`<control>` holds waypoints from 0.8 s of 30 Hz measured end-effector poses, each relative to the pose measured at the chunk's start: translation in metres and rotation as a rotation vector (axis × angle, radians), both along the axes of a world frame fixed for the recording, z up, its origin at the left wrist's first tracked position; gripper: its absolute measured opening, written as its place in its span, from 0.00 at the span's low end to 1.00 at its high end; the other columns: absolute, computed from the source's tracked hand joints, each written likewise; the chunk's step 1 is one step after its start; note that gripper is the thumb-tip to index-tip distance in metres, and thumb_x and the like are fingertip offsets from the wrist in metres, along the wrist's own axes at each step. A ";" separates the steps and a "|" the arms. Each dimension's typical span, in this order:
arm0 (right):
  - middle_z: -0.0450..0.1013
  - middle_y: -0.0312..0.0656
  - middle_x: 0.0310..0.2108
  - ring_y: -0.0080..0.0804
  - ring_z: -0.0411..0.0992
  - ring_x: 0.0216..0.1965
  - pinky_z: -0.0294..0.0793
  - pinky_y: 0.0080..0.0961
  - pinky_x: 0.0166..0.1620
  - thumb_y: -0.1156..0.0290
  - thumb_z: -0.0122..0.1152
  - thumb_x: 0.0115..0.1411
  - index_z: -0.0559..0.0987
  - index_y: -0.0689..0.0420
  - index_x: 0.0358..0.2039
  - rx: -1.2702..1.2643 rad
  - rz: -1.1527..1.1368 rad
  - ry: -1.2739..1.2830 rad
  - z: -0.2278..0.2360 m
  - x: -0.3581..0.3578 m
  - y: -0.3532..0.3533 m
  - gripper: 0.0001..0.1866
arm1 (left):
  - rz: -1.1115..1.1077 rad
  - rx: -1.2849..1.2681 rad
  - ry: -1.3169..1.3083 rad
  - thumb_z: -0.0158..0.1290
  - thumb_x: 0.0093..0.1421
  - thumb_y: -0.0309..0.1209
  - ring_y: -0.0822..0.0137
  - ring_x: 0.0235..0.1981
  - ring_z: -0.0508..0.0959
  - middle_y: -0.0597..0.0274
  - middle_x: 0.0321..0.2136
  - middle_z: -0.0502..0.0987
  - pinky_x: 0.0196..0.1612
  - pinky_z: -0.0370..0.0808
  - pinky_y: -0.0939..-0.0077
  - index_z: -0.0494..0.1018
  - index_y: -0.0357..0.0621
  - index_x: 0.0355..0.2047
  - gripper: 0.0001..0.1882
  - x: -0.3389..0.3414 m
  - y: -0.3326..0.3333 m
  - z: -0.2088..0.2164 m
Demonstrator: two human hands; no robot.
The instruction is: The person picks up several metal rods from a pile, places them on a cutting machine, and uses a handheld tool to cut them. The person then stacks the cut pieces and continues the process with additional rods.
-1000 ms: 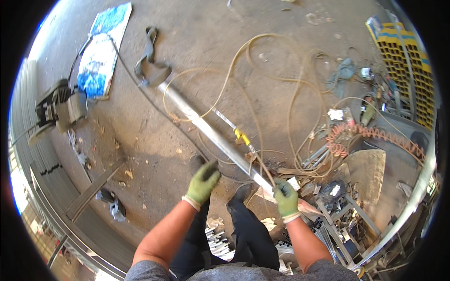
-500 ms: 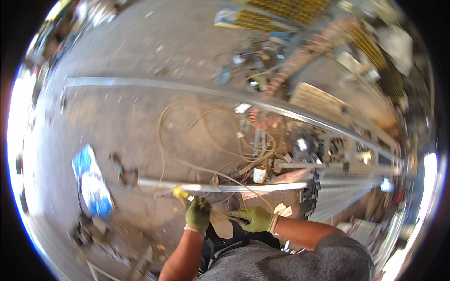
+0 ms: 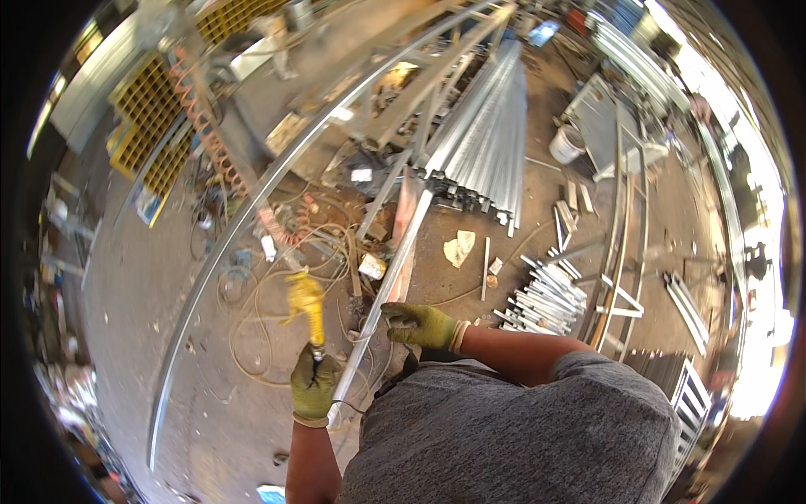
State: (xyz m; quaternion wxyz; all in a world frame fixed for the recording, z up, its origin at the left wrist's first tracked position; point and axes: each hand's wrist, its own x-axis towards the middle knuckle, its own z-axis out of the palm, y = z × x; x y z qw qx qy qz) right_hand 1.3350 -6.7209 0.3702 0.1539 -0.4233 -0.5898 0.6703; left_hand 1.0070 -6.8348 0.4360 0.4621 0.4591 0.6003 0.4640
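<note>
My left hand (image 3: 313,385), in a green glove, is closed round the dark lower end of a yellow hand tool (image 3: 306,304). The tool points away from me, and its blurred head does not show its exact kind. My right hand (image 3: 422,326), gloved the same way, is open, with its fingers apart and its fingertips beside a long silver metal tube (image 3: 374,317). Whether they touch it I cannot tell. The tube slants from near my left wrist up to a bundle of metal tubes (image 3: 483,126).
A long metal bar (image 3: 220,252) arcs across the left. Cords and a coiled orange hose (image 3: 201,118) lie beyond my hands, near a small white-and-yellow can (image 3: 372,267). Cut tube pieces (image 3: 546,296) are piled at right, before a metal frame (image 3: 621,235) and a white bucket (image 3: 567,144).
My view has swung to the right, bringing the tube bundle and the cut pieces into sight. The yellow tool, still in my left hand, now points away from me.
</note>
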 end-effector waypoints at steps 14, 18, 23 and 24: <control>0.80 0.48 0.74 0.41 0.79 0.72 0.78 0.46 0.75 0.59 0.64 0.86 0.75 0.61 0.80 -0.094 -0.683 0.746 0.067 0.301 0.166 0.31 | -0.708 0.135 0.425 0.65 0.78 0.34 0.55 0.40 0.92 0.51 0.43 0.91 0.45 0.86 0.58 0.75 0.43 0.77 0.30 0.398 0.272 0.040; 0.81 0.51 0.71 0.48 0.84 0.65 0.82 0.49 0.69 0.62 0.68 0.83 0.75 0.61 0.78 -0.174 -1.129 1.036 0.063 0.402 0.228 0.30 | -0.632 0.102 0.439 0.67 0.74 0.29 0.54 0.39 0.91 0.50 0.41 0.91 0.45 0.87 0.57 0.74 0.47 0.78 0.34 0.441 0.328 0.024; 0.85 0.47 0.59 0.40 0.82 0.50 0.81 0.38 0.52 0.55 0.72 0.80 0.75 0.58 0.72 -0.090 -1.336 1.286 0.043 0.556 0.258 0.30 | -0.420 0.160 0.355 0.70 0.72 0.27 0.52 0.44 0.91 0.49 0.42 0.91 0.50 0.86 0.57 0.86 0.44 0.62 0.19 0.447 0.389 -0.038; 0.82 0.38 0.50 0.37 0.78 0.46 0.77 0.34 0.48 0.53 0.73 0.79 0.78 0.55 0.66 -0.004 -1.073 1.518 0.036 0.585 0.267 0.25 | -0.410 0.182 0.399 0.71 0.72 0.27 0.51 0.45 0.91 0.49 0.43 0.91 0.51 0.85 0.56 0.88 0.43 0.58 0.16 0.448 0.403 -0.049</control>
